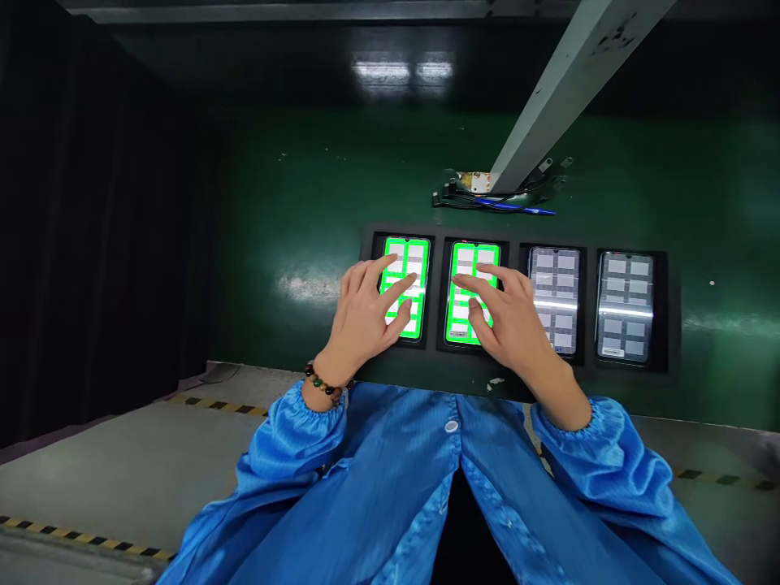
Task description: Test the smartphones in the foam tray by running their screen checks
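Several smartphones sit in a row in a black tray point(437, 325). My left hand point(362, 313) is over the leftmost smartphone point(418, 260), its fingers spread at the screen, which shows green bands and white blocks. My right hand point(515, 317) is spread over the second smartphone point(466, 256), with the same green and white pattern; fingertips reach its screen. Whether the fingertips press the glass I cannot tell. Right of my right hand lie a third smartphone point(556, 280) and a fourth smartphone point(625, 284), both with grey grids on their screens. Neither hand holds anything.
A grey metal post point(566, 89) rises from the green table point(292, 211) behind the tray. At its foot lie black cables point(463, 199) and a blue pen point(536, 211). A dark curtain point(91, 203) hangs at the left. Yellow-and-black tape point(225, 406) marks the floor.
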Action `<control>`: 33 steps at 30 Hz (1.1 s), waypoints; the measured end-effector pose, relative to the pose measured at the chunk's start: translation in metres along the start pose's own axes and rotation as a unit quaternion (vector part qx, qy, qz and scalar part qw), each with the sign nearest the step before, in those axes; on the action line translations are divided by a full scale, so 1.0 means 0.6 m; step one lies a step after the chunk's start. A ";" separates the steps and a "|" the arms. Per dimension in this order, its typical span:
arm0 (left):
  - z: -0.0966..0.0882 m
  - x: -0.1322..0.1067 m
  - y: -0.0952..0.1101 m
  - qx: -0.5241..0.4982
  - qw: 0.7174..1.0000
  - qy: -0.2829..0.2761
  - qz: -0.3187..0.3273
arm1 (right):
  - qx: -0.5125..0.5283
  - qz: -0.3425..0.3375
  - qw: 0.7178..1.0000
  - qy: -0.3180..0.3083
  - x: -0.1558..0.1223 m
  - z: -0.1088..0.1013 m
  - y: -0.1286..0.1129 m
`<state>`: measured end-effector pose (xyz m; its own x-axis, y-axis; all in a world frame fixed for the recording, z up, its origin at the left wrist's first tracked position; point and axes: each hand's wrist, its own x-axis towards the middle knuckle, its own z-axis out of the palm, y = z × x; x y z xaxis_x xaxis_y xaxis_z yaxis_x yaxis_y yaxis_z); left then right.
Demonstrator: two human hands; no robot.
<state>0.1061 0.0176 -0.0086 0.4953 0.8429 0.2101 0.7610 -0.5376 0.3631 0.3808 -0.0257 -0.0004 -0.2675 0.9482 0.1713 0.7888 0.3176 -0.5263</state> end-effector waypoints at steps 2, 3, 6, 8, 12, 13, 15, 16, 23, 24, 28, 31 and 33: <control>0.001 0.001 0.000 -0.002 1.000 -0.001 -0.005 | -0.008 0.014 1.000 0.009 -0.002 -0.005 0.005; 0.000 0.001 -0.002 -0.002 1.000 0.003 -0.011 | -0.011 0.022 1.000 0.016 -0.004 -0.008 0.007; -0.004 -0.005 -0.008 0.000 0.999 0.010 -0.034 | -0.004 0.009 1.000 0.014 -0.012 -0.013 0.009; -0.007 -0.009 -0.010 -0.004 0.999 0.009 -0.043 | 0.008 -0.027 1.000 0.002 -0.018 -0.013 0.005; -0.008 -0.014 -0.012 -0.016 0.999 0.015 -0.041 | 0.016 -0.063 0.998 -0.001 -0.029 -0.012 0.001; -0.008 -0.015 -0.012 -0.017 0.999 0.017 -0.041 | 0.014 -0.064 0.998 0.001 -0.028 -0.011 0.002; -0.008 -0.017 -0.014 -0.016 0.999 0.017 -0.044 | 0.005 -0.057 0.998 0.002 -0.019 -0.011 0.007; -0.008 -0.018 -0.014 -0.014 0.999 0.017 -0.047 | -0.003 -0.048 0.999 0.004 -0.013 -0.010 0.011; -0.016 -0.020 -0.017 0.007 0.995 0.018 -0.099 | -0.026 -0.009 1.000 0.003 0.031 -0.009 0.030; -0.016 -0.018 -0.018 0.008 0.994 0.016 -0.105 | -0.025 -0.010 1.000 0.000 0.034 -0.008 0.030; -0.014 -0.005 -0.023 0.011 0.992 0.004 -0.123 | -0.027 -0.018 0.999 -0.006 0.043 -0.003 0.023; -0.011 0.009 -0.022 0.011 0.993 0.005 -0.118 | -0.032 -0.011 0.999 -0.005 0.040 -0.009 0.024; -0.009 0.018 -0.017 0.010 0.995 0.002 -0.099 | -0.041 0.009 0.999 0.003 0.032 -0.017 0.030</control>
<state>0.1014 0.0323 -0.0053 0.3336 0.9322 0.1406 0.8518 -0.3619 0.3788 0.3958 -0.0017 0.0019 -0.2492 0.9538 0.1677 0.8365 0.2993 -0.4591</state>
